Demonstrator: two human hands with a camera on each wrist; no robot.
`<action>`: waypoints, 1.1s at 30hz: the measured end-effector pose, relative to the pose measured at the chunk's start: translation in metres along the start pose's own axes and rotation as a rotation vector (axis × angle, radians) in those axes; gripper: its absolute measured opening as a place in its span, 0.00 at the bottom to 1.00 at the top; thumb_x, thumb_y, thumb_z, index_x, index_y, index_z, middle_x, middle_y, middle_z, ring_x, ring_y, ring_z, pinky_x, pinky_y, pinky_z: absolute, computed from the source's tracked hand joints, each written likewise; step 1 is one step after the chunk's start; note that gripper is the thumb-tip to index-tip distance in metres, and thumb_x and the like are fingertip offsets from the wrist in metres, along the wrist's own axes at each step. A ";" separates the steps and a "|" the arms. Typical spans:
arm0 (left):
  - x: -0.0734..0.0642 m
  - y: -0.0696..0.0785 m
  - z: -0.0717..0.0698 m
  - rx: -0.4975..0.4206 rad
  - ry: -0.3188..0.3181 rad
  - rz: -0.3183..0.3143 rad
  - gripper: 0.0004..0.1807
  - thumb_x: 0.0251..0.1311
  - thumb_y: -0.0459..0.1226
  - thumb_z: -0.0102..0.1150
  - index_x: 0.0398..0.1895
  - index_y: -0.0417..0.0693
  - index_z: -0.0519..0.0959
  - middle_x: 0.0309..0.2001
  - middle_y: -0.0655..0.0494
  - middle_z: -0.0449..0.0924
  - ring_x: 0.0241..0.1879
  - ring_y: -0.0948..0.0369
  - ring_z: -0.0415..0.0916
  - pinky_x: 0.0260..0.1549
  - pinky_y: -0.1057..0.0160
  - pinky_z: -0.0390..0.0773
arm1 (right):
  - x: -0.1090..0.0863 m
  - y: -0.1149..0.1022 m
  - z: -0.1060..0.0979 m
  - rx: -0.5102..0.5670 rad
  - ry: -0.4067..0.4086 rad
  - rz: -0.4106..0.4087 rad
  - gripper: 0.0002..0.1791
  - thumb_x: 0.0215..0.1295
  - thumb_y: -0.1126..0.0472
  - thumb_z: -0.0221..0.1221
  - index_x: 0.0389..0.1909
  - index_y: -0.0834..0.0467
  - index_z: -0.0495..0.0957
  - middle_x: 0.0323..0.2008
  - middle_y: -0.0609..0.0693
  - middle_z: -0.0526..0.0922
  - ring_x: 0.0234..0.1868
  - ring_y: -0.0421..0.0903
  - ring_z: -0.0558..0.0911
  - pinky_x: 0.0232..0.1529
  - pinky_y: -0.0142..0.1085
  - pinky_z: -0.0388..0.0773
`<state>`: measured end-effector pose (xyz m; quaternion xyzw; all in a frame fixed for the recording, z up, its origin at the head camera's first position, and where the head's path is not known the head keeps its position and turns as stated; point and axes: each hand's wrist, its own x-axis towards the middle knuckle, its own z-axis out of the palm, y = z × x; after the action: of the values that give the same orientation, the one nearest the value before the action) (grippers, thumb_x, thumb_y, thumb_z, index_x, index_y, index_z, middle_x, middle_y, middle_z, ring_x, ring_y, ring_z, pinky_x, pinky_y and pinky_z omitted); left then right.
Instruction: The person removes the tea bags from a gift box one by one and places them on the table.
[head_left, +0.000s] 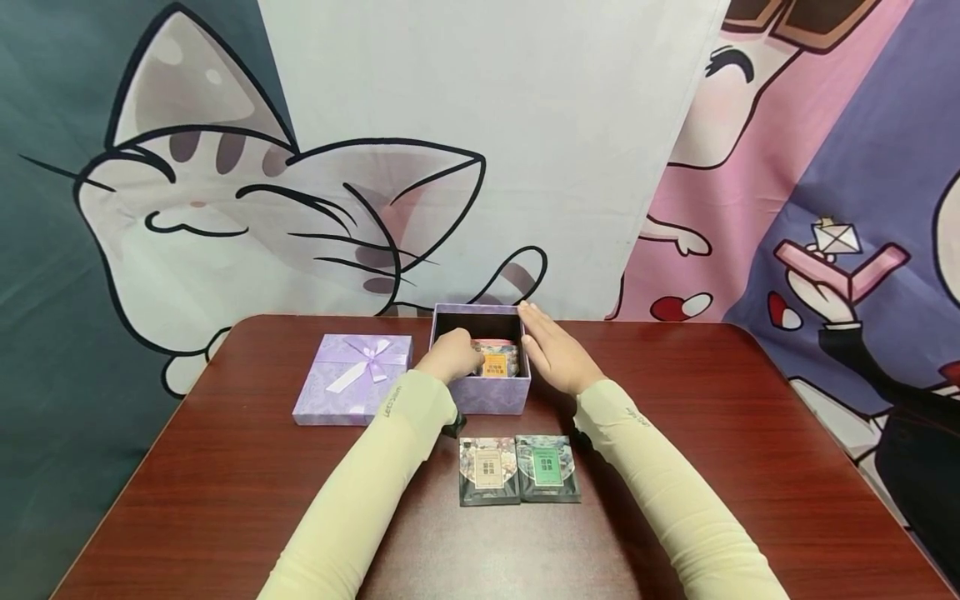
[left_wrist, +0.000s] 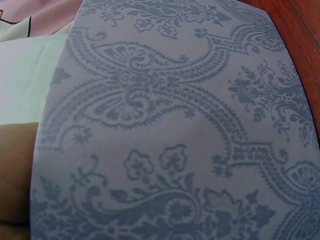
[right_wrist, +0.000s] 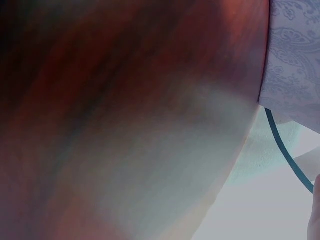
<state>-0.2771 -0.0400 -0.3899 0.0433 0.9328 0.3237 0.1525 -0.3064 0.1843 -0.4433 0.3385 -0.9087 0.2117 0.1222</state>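
A purple patterned gift box point(head_left: 489, 396) stands lidless near the back of the table. Inside it, a sachet with an orange label point(head_left: 496, 364) is visible. My left hand point(head_left: 452, 354) reaches over the box's front left, fingers bent down beside that sachet; the fingertips are hidden, so a grip cannot be made out. The right hand point(head_left: 557, 350) lies with extended fingers along the box's right side, touching its upper edge. In front lie a sachet with a cream label point(head_left: 489, 472) and one with a green label point(head_left: 547, 469), side by side.
The purple lid point(head_left: 352, 379) with a ribbon bow lies left of the box. A dark sachet corner point(head_left: 454, 426) shows below the left cuff. A cartoon-printed cloth point(head_left: 525, 125) hangs behind the brown table point(head_left: 225, 500). Something black point(head_left: 922, 467) stands at far right.
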 end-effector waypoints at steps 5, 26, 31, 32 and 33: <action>-0.002 0.000 0.001 -0.015 0.029 0.015 0.11 0.67 0.31 0.53 0.25 0.43 0.69 0.18 0.55 0.59 0.15 0.61 0.56 0.21 0.62 0.64 | -0.001 -0.002 -0.001 0.006 0.000 0.001 0.31 0.80 0.55 0.42 0.77 0.67 0.55 0.77 0.61 0.58 0.77 0.60 0.57 0.76 0.50 0.53; -0.007 0.000 0.006 -0.241 0.176 0.083 0.14 0.64 0.31 0.61 0.51 0.36 0.81 0.37 0.48 0.86 0.28 0.57 0.84 0.29 0.64 0.81 | -0.001 -0.003 -0.002 0.009 -0.010 0.012 0.31 0.81 0.54 0.41 0.77 0.66 0.55 0.78 0.60 0.56 0.77 0.60 0.56 0.77 0.45 0.49; -0.007 -0.003 0.008 -0.329 0.195 0.105 0.12 0.67 0.32 0.61 0.52 0.38 0.77 0.38 0.47 0.87 0.26 0.58 0.83 0.28 0.64 0.82 | -0.001 -0.003 -0.002 0.006 -0.012 0.020 0.31 0.81 0.54 0.42 0.78 0.65 0.55 0.78 0.59 0.57 0.78 0.59 0.56 0.77 0.47 0.51; -0.008 -0.003 0.008 -0.344 0.199 0.110 0.12 0.67 0.32 0.60 0.52 0.39 0.76 0.39 0.47 0.87 0.26 0.57 0.84 0.28 0.63 0.82 | -0.001 -0.003 -0.002 0.004 -0.012 0.021 0.31 0.81 0.54 0.42 0.78 0.65 0.55 0.78 0.60 0.57 0.78 0.59 0.56 0.76 0.49 0.52; -0.008 -0.003 0.008 -0.361 0.203 0.115 0.12 0.68 0.33 0.60 0.52 0.39 0.76 0.39 0.47 0.87 0.27 0.56 0.85 0.29 0.63 0.83 | -0.001 -0.003 -0.002 0.005 -0.012 0.023 0.31 0.81 0.54 0.42 0.78 0.65 0.55 0.78 0.59 0.57 0.78 0.58 0.56 0.76 0.50 0.53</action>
<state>-0.2670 -0.0395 -0.3957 0.0357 0.8662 0.4964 0.0445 -0.3035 0.1834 -0.4408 0.3295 -0.9127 0.2134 0.1132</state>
